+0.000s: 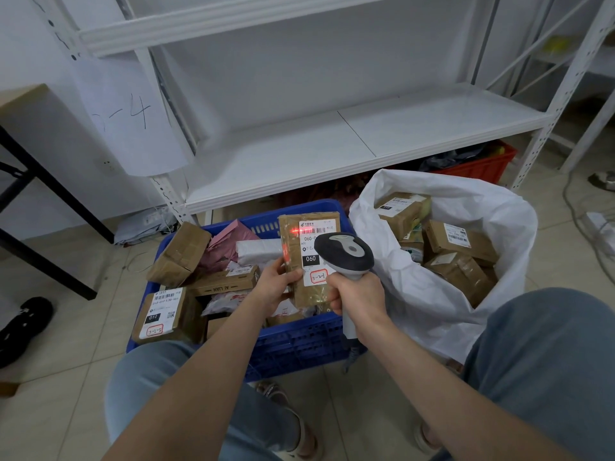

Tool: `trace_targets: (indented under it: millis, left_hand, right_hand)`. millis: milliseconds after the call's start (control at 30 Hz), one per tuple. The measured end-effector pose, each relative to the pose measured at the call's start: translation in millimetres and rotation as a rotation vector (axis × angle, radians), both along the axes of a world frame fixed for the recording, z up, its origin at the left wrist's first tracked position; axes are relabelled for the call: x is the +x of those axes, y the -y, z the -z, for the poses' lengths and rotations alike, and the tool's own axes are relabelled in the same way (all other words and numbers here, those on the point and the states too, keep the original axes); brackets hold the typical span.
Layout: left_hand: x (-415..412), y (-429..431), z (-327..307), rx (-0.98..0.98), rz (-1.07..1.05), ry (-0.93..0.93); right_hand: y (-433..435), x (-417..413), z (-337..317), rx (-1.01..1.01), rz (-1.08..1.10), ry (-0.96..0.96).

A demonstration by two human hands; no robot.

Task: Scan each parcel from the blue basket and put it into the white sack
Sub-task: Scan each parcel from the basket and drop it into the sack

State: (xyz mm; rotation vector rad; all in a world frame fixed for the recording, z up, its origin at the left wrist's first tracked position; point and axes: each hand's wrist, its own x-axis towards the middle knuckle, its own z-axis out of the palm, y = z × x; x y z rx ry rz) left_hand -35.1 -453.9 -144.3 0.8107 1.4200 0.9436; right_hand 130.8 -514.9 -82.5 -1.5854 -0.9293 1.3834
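Meanwhile left hand point(276, 283) is gripping a stiff, probably light parcel point(307, 257) by its edge; right hand point(356, 294) is clutching the scanner point(344, 252)

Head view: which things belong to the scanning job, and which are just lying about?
Job: parcel in left hand, scanner in right hand, blue basket, white sack.
Lying about: red crate, black shoe, shelf.

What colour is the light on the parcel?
Red: the head view shows the light crossing the barcode on the parcel.
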Motion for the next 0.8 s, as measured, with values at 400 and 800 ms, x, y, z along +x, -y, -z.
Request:
trace_targets:
  millis: [400,800]
  left_hand:
    - [2.5,-2.8,-6.7,0.003,0.031,-0.026]
    - [84.8,-92.9,-63.5,0.074,0.123,-0.188]
  right_hand:
    - [-8.3,-0.5,4.5,-0.010,0.004,-0.041]
    - [-92.4,83.9,-10.0,0.036,0.276,-0.140]
